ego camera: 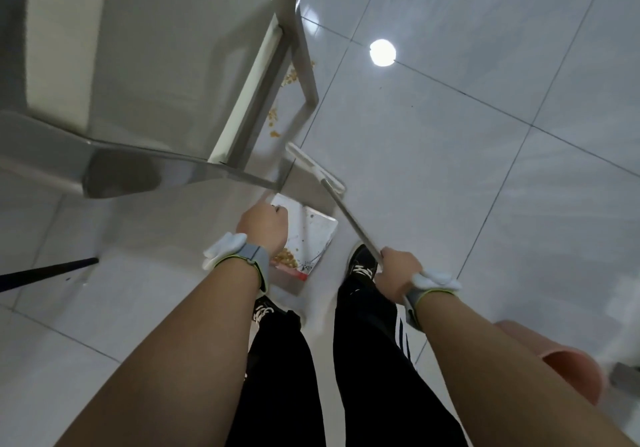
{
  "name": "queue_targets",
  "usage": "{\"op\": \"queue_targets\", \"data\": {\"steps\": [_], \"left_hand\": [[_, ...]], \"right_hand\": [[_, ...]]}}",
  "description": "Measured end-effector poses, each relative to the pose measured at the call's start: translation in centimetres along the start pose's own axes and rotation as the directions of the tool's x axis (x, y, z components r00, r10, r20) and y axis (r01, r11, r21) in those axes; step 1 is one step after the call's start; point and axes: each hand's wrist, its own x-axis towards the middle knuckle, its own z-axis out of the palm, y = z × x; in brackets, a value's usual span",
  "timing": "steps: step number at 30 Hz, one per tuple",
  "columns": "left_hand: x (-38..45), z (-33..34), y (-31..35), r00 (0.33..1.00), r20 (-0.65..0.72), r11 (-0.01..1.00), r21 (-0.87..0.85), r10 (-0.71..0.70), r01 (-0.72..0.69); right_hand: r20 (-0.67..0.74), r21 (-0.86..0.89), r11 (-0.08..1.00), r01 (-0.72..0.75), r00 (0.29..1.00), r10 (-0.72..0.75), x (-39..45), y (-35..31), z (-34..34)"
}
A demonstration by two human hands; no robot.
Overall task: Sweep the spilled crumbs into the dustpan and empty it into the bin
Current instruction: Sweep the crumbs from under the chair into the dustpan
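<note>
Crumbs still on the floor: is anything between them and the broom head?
Yes. The crumbs lie beside the metal table leg, partly under the table frame. The broom head must work around that leg to reach them.

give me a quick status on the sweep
Left hand on dustpan, right hand gripping broom. Crumbs remain under table leg.

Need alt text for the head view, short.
A person's right hand holds a broom handle while the left hand grips a dustpan holding some crumbs. More crumbs lie by a metal table leg.
</note>
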Motion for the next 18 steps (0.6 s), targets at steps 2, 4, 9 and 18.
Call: {"op": "queue_targets", "data": {"steps": [2, 4, 9, 18], "left_hand": [[0.1, 0.4, 0.5, 1.0, 0.01, 1.0, -0.003, 0.005, -0.005], [0.4, 0.8, 1.2, 1.0, 0.0, 1.0, -0.011, -0.002, 0.002], [1.3, 0.7, 1.6, 0.999, 0.051, 1.0, -0.027, -0.001, 0.003], [3.9, 0.2, 2.7, 0.997, 0.067, 0.999, -0.012, 0.042, -0.042]], "right_hand": [[-0.028, 0.14, 0.988, 0.058, 0.998, -0.055, 1.5, -1.9, -2.3], [0.022, 0.425, 0.903, 0.068, 0.996, -0.086, 3.0, -3.5, -4.4], [-0.025, 0.236, 0.97, -0.051, 0.998, 0.058, 6.7, -3.8, -6.3], [-0.147, 0.111, 0.97, 0.218, 0.969, -0.2, 13.6, -12.3, -7.3]]}}
